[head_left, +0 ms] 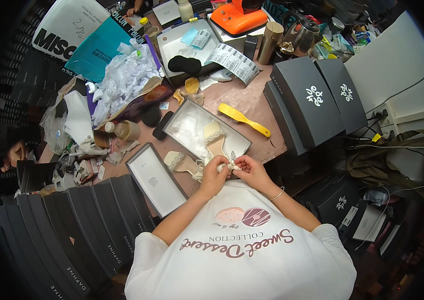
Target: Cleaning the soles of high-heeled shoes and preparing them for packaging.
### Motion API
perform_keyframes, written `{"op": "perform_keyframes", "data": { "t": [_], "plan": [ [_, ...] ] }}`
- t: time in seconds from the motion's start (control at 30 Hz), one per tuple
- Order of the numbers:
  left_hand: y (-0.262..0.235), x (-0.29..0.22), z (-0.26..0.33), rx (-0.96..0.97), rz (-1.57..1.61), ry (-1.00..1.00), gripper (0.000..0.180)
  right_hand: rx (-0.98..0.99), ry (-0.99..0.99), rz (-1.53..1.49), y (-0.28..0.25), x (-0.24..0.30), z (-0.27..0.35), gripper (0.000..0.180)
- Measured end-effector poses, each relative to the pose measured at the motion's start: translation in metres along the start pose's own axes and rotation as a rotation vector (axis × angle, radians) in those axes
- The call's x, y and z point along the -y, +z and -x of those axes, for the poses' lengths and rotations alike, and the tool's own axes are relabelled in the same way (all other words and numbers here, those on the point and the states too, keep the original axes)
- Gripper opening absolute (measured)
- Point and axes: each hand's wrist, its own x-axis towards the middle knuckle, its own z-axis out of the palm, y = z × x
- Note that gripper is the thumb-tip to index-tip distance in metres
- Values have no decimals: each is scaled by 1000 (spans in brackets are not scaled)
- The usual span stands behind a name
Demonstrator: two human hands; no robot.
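Both hands meet at the counter's [252, 107] near edge: left hand [215, 167] and right hand [248, 167], each grip pinched shut on a small pale shoe strap [231, 166], probably. Sandal [181, 161] lies just left, toe pointing left.

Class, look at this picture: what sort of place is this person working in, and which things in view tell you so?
Probably a shoe packing or stockroom bench. An open shoe box holds a beige sandal, many dark closed boxes are stacked around, and a strip of printed labels lies on the crowded table.
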Motion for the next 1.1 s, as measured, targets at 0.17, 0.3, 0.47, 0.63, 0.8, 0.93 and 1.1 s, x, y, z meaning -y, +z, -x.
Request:
{"op": "perform_keyframes", "data": {
  "t": [0.17,0.3,0.47,0.63,0.8,0.93,1.1],
  "plan": [
    [0,-3,1,5,95,-36,7,-6,12,172,2,13,-2,20],
    [-2,-5,1,-12,187,-77,12,47,98,-163,0,12,-1,17],
    [-1,-8,2,6,269,-120,22,55,118,-374,-3,10,1,15],
    [1,-9,2,34,164,-112,19,8,200,-518,-6,7,-3,14],
    [0,1,3,2,133,-61,18,36,151,-295,-1,8,-3,14],
    [2,-6,4,-5,179,-67,19,40,92,-178,-1,8,-4,15],
    [1,-4,3,-2,172,-95,21,-67,179,-312,-5,2,-4,11]
  ]
}}
